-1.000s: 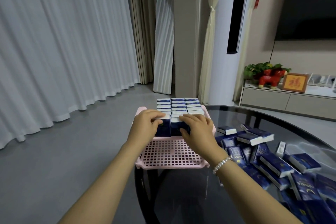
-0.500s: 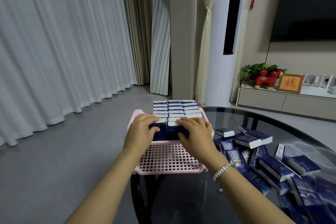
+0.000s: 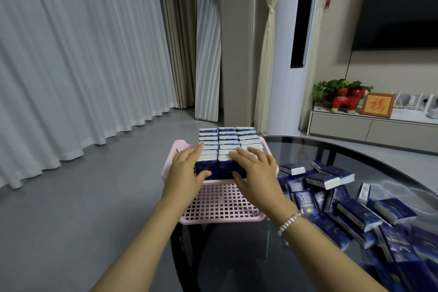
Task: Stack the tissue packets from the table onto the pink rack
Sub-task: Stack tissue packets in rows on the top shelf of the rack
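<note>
A pink perforated rack (image 3: 221, 204) stands on the left part of a round glass table (image 3: 369, 163). Three rows of dark blue tissue packets (image 3: 227, 140) stand upright and fill its far half. My left hand (image 3: 187, 168) lies on the front left packet, fingers straight over its top and thumb against its front face. My right hand (image 3: 257, 169) rests the same way over the front middle and right packets. Loose tissue packets (image 3: 331, 199) lie in a heap on the glass to the right of the rack.
The rack's near half shows bare pink grid. It overhangs the table's left edge above the grey floor (image 3: 71, 208). White curtains (image 3: 71, 54) hang at the left. A low TV cabinet (image 3: 355, 125) with a red ornament and a framed picture stands at the back right.
The fingers of both hands have straightened and spread flatter over the front row of packets. The view has shifted slightly; the rack and packets have stayed in place.
</note>
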Tool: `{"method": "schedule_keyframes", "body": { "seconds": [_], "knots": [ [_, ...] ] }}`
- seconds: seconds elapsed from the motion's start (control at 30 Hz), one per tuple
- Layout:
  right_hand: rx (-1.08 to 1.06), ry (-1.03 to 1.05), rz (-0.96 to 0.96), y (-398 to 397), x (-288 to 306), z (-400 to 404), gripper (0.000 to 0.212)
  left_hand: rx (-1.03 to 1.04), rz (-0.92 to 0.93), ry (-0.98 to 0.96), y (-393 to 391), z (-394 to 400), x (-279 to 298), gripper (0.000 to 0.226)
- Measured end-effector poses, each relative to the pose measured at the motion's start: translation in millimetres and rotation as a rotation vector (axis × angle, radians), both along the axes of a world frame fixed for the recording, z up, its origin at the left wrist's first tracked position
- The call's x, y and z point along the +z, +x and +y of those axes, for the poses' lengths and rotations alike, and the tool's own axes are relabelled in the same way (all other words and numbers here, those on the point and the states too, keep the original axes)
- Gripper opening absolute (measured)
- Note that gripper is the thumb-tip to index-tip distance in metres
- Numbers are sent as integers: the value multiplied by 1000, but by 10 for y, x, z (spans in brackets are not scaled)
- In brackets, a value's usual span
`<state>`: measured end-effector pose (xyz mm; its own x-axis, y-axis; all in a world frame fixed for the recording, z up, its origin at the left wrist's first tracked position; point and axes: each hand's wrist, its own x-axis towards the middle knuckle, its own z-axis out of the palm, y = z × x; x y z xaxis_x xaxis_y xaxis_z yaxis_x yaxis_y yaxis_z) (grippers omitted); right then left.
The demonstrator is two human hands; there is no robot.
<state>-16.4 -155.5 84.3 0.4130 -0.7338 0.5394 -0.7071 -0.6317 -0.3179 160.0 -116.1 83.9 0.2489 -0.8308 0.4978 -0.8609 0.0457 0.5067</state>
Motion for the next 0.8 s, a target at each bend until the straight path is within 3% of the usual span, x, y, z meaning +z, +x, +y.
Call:
{"method": "schedule_keyframes", "body": {
  "seconds": [0.1,0.17,0.27,0.6,0.8],
  "knots": [
    [-56,-34,-83,-86,-93,27,52,136,-60,87,47,86,-114,82],
    [-160,-16,-122,-151,-168,41,55,121,45,155,64,103,-221,87],
    [-288,167,-133,-229,-226,59,61,112,101,168,0,111,-339,89],
    [-167,240,-249,-527,-224,27,65,144,133,69,-400,311,-341,84],
    [-196,243,-167,-577,-188,96,67,156,-95,89,-476,365,-319,59]
  ]
}}
